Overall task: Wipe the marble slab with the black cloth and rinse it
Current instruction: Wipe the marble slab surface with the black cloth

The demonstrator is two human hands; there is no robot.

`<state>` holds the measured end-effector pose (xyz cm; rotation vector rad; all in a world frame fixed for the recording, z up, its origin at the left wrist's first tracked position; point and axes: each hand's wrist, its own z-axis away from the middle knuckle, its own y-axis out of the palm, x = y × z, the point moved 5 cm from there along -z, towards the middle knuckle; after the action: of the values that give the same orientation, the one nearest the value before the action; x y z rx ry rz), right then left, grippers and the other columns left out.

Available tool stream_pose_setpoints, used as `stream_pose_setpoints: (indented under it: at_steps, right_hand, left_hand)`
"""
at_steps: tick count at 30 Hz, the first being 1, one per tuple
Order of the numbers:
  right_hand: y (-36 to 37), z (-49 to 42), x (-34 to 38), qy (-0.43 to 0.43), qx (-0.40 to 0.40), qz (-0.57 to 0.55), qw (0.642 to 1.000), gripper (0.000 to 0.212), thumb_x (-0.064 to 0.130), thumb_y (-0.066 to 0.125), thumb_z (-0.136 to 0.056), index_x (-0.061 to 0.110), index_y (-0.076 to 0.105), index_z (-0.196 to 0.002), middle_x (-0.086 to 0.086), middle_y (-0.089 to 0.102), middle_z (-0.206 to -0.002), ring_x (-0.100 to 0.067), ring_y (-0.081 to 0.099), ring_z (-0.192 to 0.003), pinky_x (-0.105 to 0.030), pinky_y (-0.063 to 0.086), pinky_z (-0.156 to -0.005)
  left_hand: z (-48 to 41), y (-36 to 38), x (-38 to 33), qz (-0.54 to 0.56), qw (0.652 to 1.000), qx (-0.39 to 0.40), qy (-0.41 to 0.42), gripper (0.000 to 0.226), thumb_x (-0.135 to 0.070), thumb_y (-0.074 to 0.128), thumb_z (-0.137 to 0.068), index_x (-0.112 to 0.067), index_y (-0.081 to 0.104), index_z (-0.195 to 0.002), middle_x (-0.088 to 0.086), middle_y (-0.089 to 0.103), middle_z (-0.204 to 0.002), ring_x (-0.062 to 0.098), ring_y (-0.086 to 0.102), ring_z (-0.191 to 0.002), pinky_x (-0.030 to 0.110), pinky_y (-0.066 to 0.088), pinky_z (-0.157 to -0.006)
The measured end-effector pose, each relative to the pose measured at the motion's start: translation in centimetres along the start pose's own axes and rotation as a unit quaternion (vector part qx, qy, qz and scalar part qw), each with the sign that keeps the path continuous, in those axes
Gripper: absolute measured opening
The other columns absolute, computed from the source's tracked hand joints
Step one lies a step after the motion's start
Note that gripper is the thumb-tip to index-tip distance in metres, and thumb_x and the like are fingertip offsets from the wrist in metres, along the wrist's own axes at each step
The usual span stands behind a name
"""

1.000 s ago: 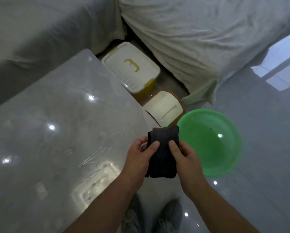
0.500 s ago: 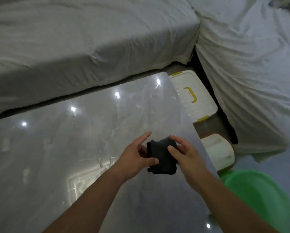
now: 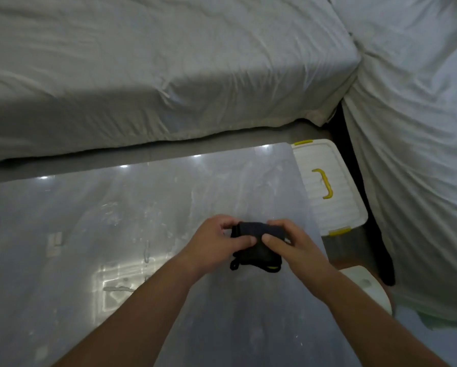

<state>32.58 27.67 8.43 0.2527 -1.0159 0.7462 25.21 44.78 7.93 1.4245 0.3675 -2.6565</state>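
Head camera looks down at my two hands and the black cloth [image 3: 259, 250] they hold between them. My left hand [image 3: 216, 242] grips the left side of the cloth, with its thumb on top and its fingers curled round the far edge. My right hand [image 3: 293, 247] grips the right side the same way, thumb on top and fingers bent over the far edge. The two thumbs almost meet in the middle of the cloth. The cloth is folded into a small thick pad. It is almost as wide as it is long, so I cannot pick a clear long side. Its far edge runs left to right, from one hand to the other. A little dark loop hangs from its near left corner, and a bit of yellow shows at its near right corner. The cloth is over the marble slab [image 3: 116, 234], close to the slab's right edge. I cannot tell if it touches the slab or sits just above it. The slab is gray and shiny, with bright light spots and pale smears on it. Just beside its right edge is a white box [image 3: 336, 207] with a yellow handle [image 3: 324, 184]. Big white sheets [image 3: 142, 75] lie crumpled behind the slab and to the right.
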Motion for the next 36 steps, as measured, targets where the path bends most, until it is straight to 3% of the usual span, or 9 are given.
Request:
stream_pose_setpoints:
  at_steps: [3, 6, 10, 13, 18, 20, 22, 26, 36]
  right_hand:
    - [-0.8, -2.8, -0.1, 0.018, 0.033, -0.051, 0.998, 0.039, 0.041, 0.074, -0.081, 0.023, 0.063, -0.113, -0.001, 0.073, -0.106, -0.011, 0.07, -0.099, -0.028, 0.058, -0.085]
    - [-2.4, -5.9, 0.0, -0.003, -0.034, -0.029, 0.999, 0.027, 0.033, 0.074, -0.089, 0.026, 0.064, -0.113, 0.003, 0.073, -0.105, -0.012, 0.07, -0.099, -0.028, 0.058, -0.086]
    - [-6.3, -10.4, 3.1, -0.105, -0.191, 0.098, 0.971, 0.028, 0.025, 0.074, -0.089, 0.02, 0.054, -0.109, 0.008, 0.06, -0.096, -0.005, 0.059, -0.088, -0.013, 0.045, -0.071]
    - [-8.0, -14.4, 5.1, -0.176, -0.24, 0.172, 0.939, 0.037, 0.024, 0.08, -0.081, 0.024, 0.05, -0.103, 0.008, 0.058, -0.093, -0.01, 0.059, -0.086, -0.022, 0.047, -0.072]
    - [-6.4, -18.6, 2.7, -0.164, -0.196, 0.368, 0.894, 0.043, 0.039, 0.079, -0.077, 0.021, 0.046, -0.098, 0.004, 0.051, -0.101, -0.026, 0.055, -0.101, -0.032, 0.039, -0.089]
    - [-6.0, -19.2, 2.3, -0.171, -0.205, 0.38, 0.886, 0.054, 0.051, 0.073, -0.081, 0.017, 0.052, -0.117, -0.003, 0.057, -0.117, -0.029, 0.054, -0.116, -0.042, 0.038, -0.108]
    - [-5.8, -19.8, 2.2, -0.171, -0.193, 0.436, 0.862, 0.072, 0.063, 0.055, -0.088, 0.02, 0.044, -0.144, -0.007, 0.049, -0.143, -0.029, 0.042, -0.136, -0.05, 0.019, -0.123]
    - [-4.6, -21.0, 1.5, -0.154, -0.157, 0.507, 0.834, 0.077, 0.067, 0.017, -0.093, 0.028, 0.018, -0.159, -0.009, 0.016, -0.167, -0.032, 0.006, -0.155, -0.052, 0.001, -0.126]
    - [-0.3, -18.2, -0.3, -0.285, 0.011, 0.548, 0.787, 0.069, 0.049, 0.029, -0.098, 0.023, 0.017, -0.16, 0.0, 0.015, -0.169, -0.02, 0.005, -0.156, -0.052, 0.006, -0.126]
  left_hand:
    - [-2.6, 1.5, -0.8, 0.087, 0.996, -0.022, -0.014, 0.013, -0.018, 0.076, -0.087, -0.014, 0.072, -0.099, 0.008, 0.075, -0.096, 0.019, 0.072, -0.09, 0.028, 0.059, -0.08]
    - [-5.2, 2.1, -0.9, 0.127, 0.988, -0.087, -0.025, 0.01, -0.021, 0.07, -0.092, -0.018, 0.071, -0.102, 0.003, 0.075, -0.097, 0.015, 0.072, -0.091, 0.024, 0.056, -0.079]
    - [-7.8, -0.3, -0.5, 0.01, 0.98, -0.2, 0.01, 0.017, -0.032, 0.065, -0.095, -0.026, 0.067, -0.111, -0.007, 0.069, -0.107, 0.009, 0.065, -0.101, 0.023, 0.048, -0.087]
    - [-9.1, -2.3, -0.1, -0.105, 0.967, -0.227, 0.047, 0.027, -0.033, 0.06, -0.097, -0.021, 0.063, -0.121, -0.005, 0.062, -0.123, 0.009, 0.056, -0.115, 0.025, 0.041, -0.098]
    - [-10.7, -3.9, 2.1, -0.294, 0.927, -0.222, 0.065, 0.054, -0.049, 0.043, -0.092, -0.016, 0.056, -0.133, 0.004, 0.056, -0.138, 0.026, 0.049, -0.132, 0.047, 0.038, -0.113]
    - [-10.7, -3.8, 2.9, -0.351, 0.912, -0.207, 0.052, 0.066, -0.054, 0.032, -0.092, -0.017, 0.047, -0.145, 0.007, 0.043, -0.154, 0.028, 0.032, -0.146, 0.05, 0.027, -0.12]
    - [-10.5, -3.5, 3.7, -0.4, 0.895, -0.191, 0.05, 0.075, -0.058, 0.018, -0.092, -0.02, 0.034, -0.154, 0.006, 0.026, -0.164, 0.026, 0.013, -0.154, 0.047, 0.013, -0.125]
    - [-10.5, -3.4, 5.1, -0.45, 0.872, -0.188, 0.038, 0.079, -0.062, 0.003, -0.091, -0.025, 0.006, -0.16, 0.004, -0.008, -0.168, 0.02, -0.017, -0.153, 0.04, -0.01, -0.124]
    - [-11.0, -3.4, 6.3, -0.444, 0.871, -0.203, 0.056, 0.07, -0.057, 0.008, -0.098, -0.025, 0.004, -0.161, 0.002, -0.012, -0.167, 0.018, -0.022, -0.152, 0.04, -0.015, -0.123]
